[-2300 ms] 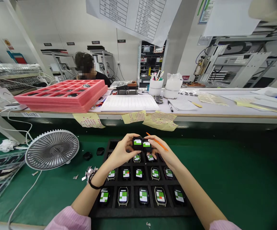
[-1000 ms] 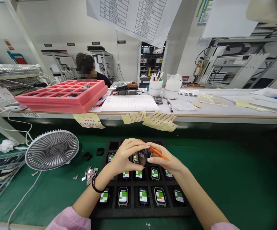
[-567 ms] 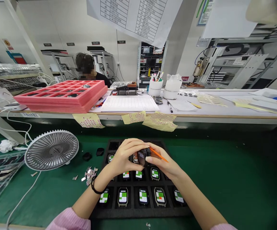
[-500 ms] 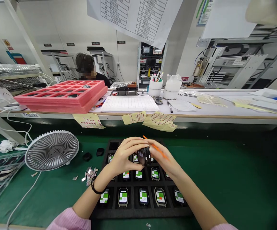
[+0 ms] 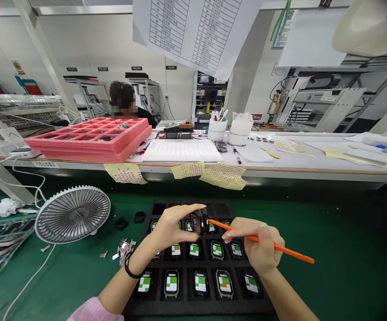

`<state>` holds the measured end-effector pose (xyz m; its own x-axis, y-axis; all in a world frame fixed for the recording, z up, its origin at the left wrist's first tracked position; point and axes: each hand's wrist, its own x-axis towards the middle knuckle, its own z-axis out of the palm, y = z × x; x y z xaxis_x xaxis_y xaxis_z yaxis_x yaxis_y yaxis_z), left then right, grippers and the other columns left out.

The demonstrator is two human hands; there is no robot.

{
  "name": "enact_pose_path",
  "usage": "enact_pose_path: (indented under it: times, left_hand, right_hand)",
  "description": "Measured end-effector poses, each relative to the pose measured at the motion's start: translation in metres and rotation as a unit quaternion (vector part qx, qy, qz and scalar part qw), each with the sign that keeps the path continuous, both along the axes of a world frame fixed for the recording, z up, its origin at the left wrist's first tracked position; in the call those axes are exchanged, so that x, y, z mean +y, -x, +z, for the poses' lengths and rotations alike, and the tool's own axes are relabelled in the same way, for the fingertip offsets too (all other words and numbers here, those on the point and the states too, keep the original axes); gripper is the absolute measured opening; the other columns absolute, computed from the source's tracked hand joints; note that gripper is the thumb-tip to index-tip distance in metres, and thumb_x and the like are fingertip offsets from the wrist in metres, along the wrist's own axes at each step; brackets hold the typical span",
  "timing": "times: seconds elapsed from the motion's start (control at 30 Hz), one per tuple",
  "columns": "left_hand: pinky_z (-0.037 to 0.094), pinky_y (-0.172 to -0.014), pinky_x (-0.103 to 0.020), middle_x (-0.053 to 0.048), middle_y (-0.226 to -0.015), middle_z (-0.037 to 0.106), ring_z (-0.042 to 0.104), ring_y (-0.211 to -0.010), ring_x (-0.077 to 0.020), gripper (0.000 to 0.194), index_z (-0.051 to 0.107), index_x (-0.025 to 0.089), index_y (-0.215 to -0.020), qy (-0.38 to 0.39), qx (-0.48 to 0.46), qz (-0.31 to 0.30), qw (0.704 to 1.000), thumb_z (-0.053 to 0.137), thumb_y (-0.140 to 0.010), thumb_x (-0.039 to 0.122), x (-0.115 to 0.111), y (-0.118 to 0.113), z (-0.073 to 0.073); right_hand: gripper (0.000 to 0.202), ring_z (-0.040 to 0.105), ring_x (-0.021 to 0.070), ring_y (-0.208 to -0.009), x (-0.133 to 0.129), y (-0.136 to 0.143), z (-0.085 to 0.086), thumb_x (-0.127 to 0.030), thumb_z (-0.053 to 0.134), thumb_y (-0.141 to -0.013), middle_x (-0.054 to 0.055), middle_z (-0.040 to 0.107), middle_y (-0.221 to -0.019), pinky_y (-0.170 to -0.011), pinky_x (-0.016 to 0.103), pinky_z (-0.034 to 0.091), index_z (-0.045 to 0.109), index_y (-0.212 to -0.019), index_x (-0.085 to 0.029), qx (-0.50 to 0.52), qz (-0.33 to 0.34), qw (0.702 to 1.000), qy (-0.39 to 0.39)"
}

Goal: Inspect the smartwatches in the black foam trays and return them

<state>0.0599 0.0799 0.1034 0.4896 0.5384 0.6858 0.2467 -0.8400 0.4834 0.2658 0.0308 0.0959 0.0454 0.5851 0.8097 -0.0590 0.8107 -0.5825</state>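
Between the thumb and fingers of my left hand is a black smartwatch body, held on edge so its side buttons face right. My right hand grips a thin orange stick, perhaps a pry tool or stylus. Its pointed end reaches the side of the watch, near a button. Below both hands lies a black foam tray with several watches in its compartments, many with lit green and white screens. One watch with an orange patch on its screen sits in the front row.
A grey round fan stands at left, beside small silver scraps and two black watch-like pieces. Clear plastic trays lie far left. A raised shelf holds a pink foam tray and papers. Behind it a person sits.
My right hand has drawn away from the watch to the right and now points the orange stick at its side. The left hand still holds the watch in nearly the same place.
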Motion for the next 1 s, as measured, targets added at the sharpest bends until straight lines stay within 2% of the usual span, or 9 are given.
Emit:
enact_pose_path:
  times: [0.5,0.7,1.0]
  left_hand:
    - [0.056,-0.077,-0.028,-0.005,-0.108,0.073,0.07,-0.085,-0.0202,0.06,0.062,0.02,-0.117,0.011,0.009,0.001,1.0,0.062,-0.06,0.004,0.0006,-0.0002,-0.0039]
    - [0.056,-0.078,-0.028,-0.006,-0.108,0.072,0.07,-0.089,-0.0218,0.06,0.062,0.018,-0.118,0.003,-0.005,0.002,1.0,0.066,-0.06,0.004,-0.0014,0.0,-0.0041]
    - [0.056,-0.083,-0.029,-0.005,-0.111,0.072,0.07,-0.091,-0.0215,0.061,0.062,0.019,-0.118,0.034,0.013,0.011,0.999,0.068,-0.06,0.003,0.0012,-0.0023,-0.0043]
  right_hand:
    - [0.051,0.059,0.0186,-0.047,-0.0025,-0.0005,-0.0045,-0.025,0.031,-0.098,0.006,0.068,-0.057,-0.046,0.034,0.043,0.076,-0.077,-0.021,0.009,-0.026,1.0,0.015]
    - [0.047,0.06,0.017,-0.05,-0.0046,0.0015,-0.0038,-0.021,0.032,-0.098,0.005,0.069,-0.06,-0.047,0.033,0.045,0.077,-0.084,-0.021,-0.011,-0.036,0.999,-0.018]
    - [0.045,0.062,0.0178,-0.052,-0.0058,-0.0015,-0.0015,-0.021,0.033,-0.097,0.004,0.069,-0.061,-0.05,0.033,0.047,0.076,-0.083,-0.022,-0.056,-0.06,0.997,-0.002]
